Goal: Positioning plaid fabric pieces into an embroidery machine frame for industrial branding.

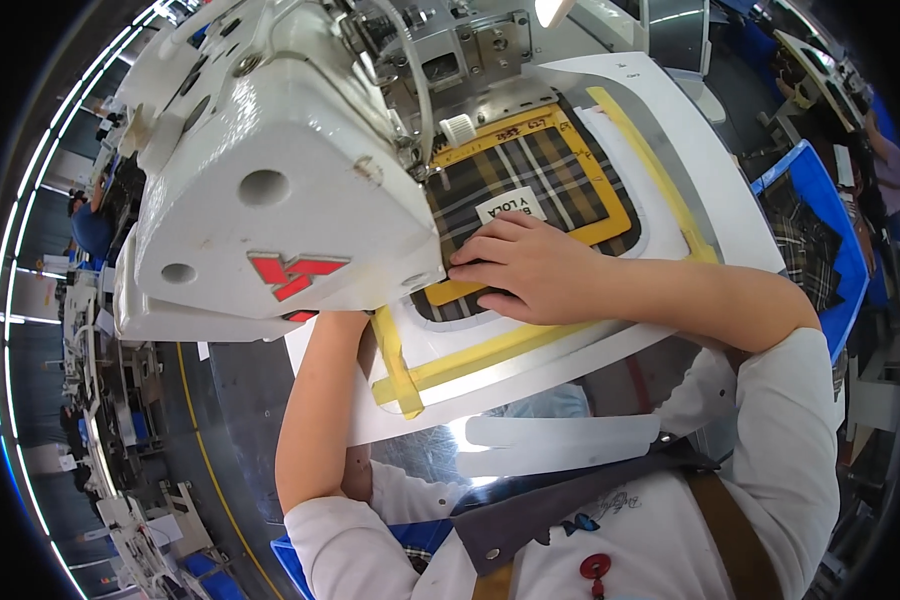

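Note:
My right hand (530, 265) lies over the lower left part of a dark plaid fabric piece (465, 190), fingers apart and bent slightly, their tips next to the sewing machine's head. The fabric sits within a yellow frame (610, 190) with handwritten marks along it. Just beyond my fingers, a small white printed label (510, 203) rests on the plaid. Beneath is a white template board (570, 345) edged with strips of yellow tape (490, 365). My left forearm (315, 410) reaches under the white sewing machine head (300, 200), which hides my left hand.
The machine's bulky head fills the upper left, with a metal clamp mechanism (470, 60) behind the frame. A blue bin (830, 240) holding plaid pieces stands at the right. Close to my body is a shiny metal table surface (425, 450). Other workstations and people appear farther off.

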`<state>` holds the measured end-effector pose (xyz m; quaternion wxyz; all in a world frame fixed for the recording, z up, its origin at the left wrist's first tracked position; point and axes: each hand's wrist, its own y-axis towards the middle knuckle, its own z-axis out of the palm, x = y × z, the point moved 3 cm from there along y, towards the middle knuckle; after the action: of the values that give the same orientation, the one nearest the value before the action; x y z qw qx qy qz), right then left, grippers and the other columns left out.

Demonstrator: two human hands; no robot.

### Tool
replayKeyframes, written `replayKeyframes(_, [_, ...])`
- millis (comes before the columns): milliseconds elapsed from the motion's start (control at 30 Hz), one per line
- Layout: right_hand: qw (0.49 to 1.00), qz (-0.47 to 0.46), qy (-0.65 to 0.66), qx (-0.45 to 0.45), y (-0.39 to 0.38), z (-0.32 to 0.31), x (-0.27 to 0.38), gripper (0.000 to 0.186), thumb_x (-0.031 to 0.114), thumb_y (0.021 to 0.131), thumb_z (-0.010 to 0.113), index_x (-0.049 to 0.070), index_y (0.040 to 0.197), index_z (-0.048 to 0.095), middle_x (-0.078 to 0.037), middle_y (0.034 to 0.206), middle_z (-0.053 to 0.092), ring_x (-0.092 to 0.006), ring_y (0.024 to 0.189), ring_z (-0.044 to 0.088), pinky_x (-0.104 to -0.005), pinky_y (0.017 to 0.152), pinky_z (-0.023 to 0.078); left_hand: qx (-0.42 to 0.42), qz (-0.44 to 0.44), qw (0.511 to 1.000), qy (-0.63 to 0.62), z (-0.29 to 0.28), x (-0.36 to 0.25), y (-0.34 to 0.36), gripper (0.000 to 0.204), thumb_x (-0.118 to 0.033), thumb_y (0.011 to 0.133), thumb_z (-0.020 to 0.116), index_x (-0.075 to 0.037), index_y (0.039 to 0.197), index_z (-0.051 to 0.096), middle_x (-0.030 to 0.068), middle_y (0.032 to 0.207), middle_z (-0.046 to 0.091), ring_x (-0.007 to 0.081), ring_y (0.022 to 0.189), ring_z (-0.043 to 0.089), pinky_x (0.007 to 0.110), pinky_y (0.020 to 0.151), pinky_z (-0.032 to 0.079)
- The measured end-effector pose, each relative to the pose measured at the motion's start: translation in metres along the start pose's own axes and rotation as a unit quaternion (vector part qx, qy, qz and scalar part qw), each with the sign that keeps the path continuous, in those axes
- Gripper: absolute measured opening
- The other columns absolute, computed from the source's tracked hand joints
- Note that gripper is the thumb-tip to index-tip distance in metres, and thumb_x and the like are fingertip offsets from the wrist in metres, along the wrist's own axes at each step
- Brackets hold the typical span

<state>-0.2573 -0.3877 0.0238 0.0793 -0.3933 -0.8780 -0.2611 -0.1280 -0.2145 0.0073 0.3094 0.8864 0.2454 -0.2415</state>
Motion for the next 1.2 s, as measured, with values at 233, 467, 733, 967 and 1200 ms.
replayKeyframes(233, [1.0, -0.017, -0.006, -0.012, 0.004, 0.006, -0.003, 0.035, 0.023, 0.084, 0.064, 0.008, 0.115, 0.062, -0.005, 0.116, 0.057, -0.0234, 0.107, 0.052, -0.0396, 0.1, 0.038, -0.015, 0.081, 0.993, 0.078, 0.002, 0.049, -0.005, 0.018, -0.002, 0.089, 0.058, -0.006, 0.105, 0.063, 0.009, 0.121, 0.06, 0.0228, 0.119, 0.05, 0.037, 0.106, 0.034])
replayKeyframes(467, [1.0, -0.005, -0.019, -0.001, 0.004, 0.0, 0.0, 0.032, 0.024, 0.084, 0.063, 0.008, 0.111, 0.063, -0.006, 0.114, 0.057, -0.0238, 0.107, 0.052, -0.0398, 0.099, 0.038, 0.058, 0.006, 0.998, -0.019, -0.001, 0.056, -0.009, 0.026, -0.004, 0.09, 0.058, -0.001, 0.116, 0.06, 0.0104, 0.124, 0.058, 0.0181, 0.113, 0.054, 0.027, 0.097, 0.043])
replayKeyframes(733, [1.0, 0.015, -0.004, 0.02, 0.001, 0.0, 0.004, 0.034, 0.022, 0.083, 0.063, 0.007, 0.113, 0.061, -0.007, 0.119, 0.056, -0.0252, 0.109, 0.051, -0.0414, 0.101, 0.037, 0.042, -0.228, 0.907, -0.351, -0.004, 0.033, -0.002, 0.041, -0.005, 0.088, 0.056, 0.0, 0.128, 0.05, 0.0112, 0.127, 0.057, 0.016, 0.11, 0.056, 0.023, 0.093, 0.046])
replayKeyframes(967, [1.0, 0.002, 0.003, 0.021, 0.002, -0.002, 0.011, 0.036, 0.022, 0.084, 0.063, 0.008, 0.116, 0.06, -0.007, 0.119, 0.056, -0.0248, 0.11, 0.052, -0.042, 0.101, 0.037, 0.06, -0.065, 0.995, 0.054, -0.015, 0.017, -0.013, 0.027, -0.006, 0.09, 0.056, -0.001, 0.116, 0.058, 0.0127, 0.123, 0.059, 0.0182, 0.11, 0.057, 0.027, 0.094, 0.045])
replayKeyframes(1200, [0.999, 0.033, -0.016, 0.013, 0.038, -0.015, -0.042, 0.033, 0.025, 0.086, 0.062, 0.007, 0.113, 0.061, -0.006, 0.12, 0.057, -0.0227, 0.112, 0.052, -0.0405, 0.104, 0.034, 0.078, -0.037, 0.994, 0.072, -0.018, 0.021, -0.013, 0.018, -0.002, 0.089, 0.053, -0.001, 0.105, 0.063, 0.013, 0.115, 0.063, 0.0237, 0.108, 0.059, 0.033, 0.096, 0.045])
